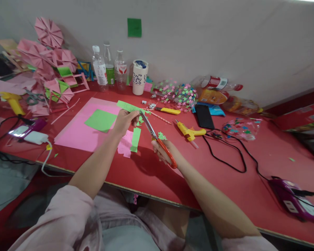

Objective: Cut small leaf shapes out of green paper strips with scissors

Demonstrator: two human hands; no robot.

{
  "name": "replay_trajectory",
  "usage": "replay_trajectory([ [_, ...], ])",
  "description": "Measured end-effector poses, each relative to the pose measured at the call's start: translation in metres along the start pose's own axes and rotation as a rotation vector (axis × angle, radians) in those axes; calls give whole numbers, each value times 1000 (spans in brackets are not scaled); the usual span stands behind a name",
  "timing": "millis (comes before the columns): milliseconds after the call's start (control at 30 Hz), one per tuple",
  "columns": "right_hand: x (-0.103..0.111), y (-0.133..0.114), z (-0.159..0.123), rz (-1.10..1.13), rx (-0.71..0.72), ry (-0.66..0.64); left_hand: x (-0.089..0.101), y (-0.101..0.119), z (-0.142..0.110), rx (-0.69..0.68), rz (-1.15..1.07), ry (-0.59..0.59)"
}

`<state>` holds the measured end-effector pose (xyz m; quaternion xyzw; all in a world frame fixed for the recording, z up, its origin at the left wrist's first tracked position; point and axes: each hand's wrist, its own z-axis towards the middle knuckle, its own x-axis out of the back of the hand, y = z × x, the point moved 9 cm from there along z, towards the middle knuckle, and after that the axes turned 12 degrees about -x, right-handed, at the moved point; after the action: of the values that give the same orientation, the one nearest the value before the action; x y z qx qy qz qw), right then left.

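Note:
My right hand (163, 151) grips a pair of scissors (149, 126) with orange handles, its blades pointing up and left. The blade tips reach the fingertips of my left hand (127, 121), which is closed in a pinch on a piece of green paper (140, 120); its edges are partly hidden by the fingers and blades. Behind the left hand is a green paper strip (125, 105). Below lie another green strip (135, 140) and a cut pink paper piece (125, 145). Small jagged green cutouts (161, 135) lie just beyond the right hand.
A green sheet (101, 120) lies on pink paper (75, 130). A yellow cutter (169, 111), pencil (161, 117), yellow glue gun (189, 130) and phone (204, 116) are to the right. Bottles (99, 69) and a cup (140, 78) stand behind; pink paper crafts (39, 52) are at left.

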<state>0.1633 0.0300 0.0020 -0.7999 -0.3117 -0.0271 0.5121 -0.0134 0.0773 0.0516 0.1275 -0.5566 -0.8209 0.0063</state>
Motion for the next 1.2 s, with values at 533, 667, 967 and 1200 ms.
replay_trajectory([
  [533, -13, -9, -5, 113, 144, -183, -6, -1, -7, -120, -42, 78],
  [667, -15, -10, -7, 127, 156, -189, -11, 0, -13, -111, -27, 129],
  [967, -18, -9, -11, 155, 128, -137, -20, 0, -27, -25, 45, 187],
  [1200, -18, -9, -12, 150, 99, -113, -23, -4, -25, -121, 60, 160],
])
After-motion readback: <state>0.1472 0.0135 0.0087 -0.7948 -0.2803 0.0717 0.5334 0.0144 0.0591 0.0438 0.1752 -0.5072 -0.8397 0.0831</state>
